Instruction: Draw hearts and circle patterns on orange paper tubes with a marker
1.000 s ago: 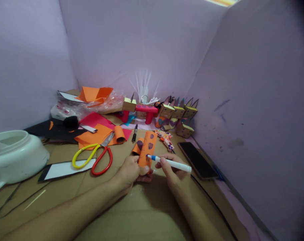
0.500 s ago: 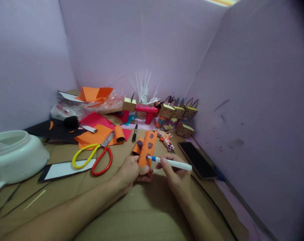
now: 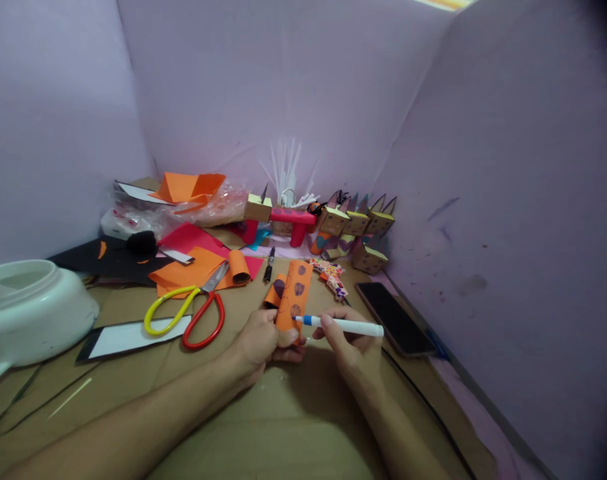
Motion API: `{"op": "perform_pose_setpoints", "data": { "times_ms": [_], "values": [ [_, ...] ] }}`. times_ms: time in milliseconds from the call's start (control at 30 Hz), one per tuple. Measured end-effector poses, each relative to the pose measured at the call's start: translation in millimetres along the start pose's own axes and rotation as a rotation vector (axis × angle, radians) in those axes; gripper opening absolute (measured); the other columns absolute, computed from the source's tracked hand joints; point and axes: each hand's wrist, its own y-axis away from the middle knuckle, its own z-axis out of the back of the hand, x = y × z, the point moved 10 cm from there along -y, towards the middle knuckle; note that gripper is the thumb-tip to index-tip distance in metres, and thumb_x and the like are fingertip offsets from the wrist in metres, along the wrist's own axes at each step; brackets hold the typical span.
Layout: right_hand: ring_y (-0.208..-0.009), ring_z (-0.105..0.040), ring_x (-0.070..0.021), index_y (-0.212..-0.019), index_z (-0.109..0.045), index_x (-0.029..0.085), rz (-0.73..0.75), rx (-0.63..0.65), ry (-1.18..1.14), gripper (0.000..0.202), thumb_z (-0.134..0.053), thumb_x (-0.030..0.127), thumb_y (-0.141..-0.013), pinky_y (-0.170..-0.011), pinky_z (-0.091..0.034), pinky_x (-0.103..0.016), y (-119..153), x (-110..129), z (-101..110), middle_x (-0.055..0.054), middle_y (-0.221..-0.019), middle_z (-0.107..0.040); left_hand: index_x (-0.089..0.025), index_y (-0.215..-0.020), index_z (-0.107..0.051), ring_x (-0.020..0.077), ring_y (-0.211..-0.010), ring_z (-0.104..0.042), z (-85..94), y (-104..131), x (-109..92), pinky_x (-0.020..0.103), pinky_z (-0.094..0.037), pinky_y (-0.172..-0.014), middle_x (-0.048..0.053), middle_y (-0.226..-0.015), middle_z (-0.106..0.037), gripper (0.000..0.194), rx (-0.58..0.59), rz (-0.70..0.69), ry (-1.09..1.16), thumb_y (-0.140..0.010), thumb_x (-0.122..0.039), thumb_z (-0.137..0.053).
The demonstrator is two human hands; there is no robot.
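My left hand (image 3: 267,339) is closed on the near end of an orange paper tube (image 3: 296,283), which is marked with a row of dark purple spots. A shorter orange tube piece (image 3: 273,293) with a dark spot sits against its left side. My right hand (image 3: 351,340) pinches a white marker (image 3: 356,327) with a blue band. The marker's tip meets the orange surface beside the lowest spot. Left of my hands lie scissors (image 3: 211,287) with one yellow and one red handle. A black pen (image 3: 269,265) lies beyond the tube.
At left stands a white pot (image 3: 38,313). A phone (image 3: 396,320) lies at right by the wall, near a black cable (image 3: 428,403). Behind are cardboard animal heads (image 3: 356,223), a red tube figure (image 3: 293,217), orange paper (image 3: 191,187) and a small orange roll (image 3: 239,268).
The marker tip has shifted slightly down along the orange tube, and the lowest spot shows more clearly above it. My left hand and the tube have hardly moved.
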Motion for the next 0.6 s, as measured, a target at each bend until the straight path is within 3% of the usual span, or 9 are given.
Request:
{"op": "perform_pose_setpoints", "data": {
  "times_ms": [167,600],
  "values": [
    [-0.048,-0.057,-0.0129,-0.070,-0.062,0.016,-0.015,-0.061,-0.002,0.018,-0.057,0.032,-0.078,-0.044,-0.042,-0.021,-0.1,-0.8,7.4,-0.002,-0.054,-0.063,-0.008,-0.082,-0.055,0.0120,-0.054,-0.061,0.9,-1.3,2.2,0.024,-0.053,-0.055,0.006,-0.067,-0.063,0.013,0.003,0.003,0.016,-0.070,-0.004,-0.056],
    [-0.048,-0.058,-0.0128,-0.068,-0.061,0.016,0.019,-0.001,0.004,0.018,-0.057,0.031,-0.078,-0.046,-0.043,-0.020,0.5,3.3,-0.1,-0.001,-0.054,-0.063,-0.008,-0.081,-0.054,0.0124,-0.056,-0.061,1.4,-1.8,0.2,0.025,-0.054,-0.056,0.008,-0.071,-0.064,0.011,0.000,-0.005,0.016,-0.071,-0.004,-0.056]
  ]
}}
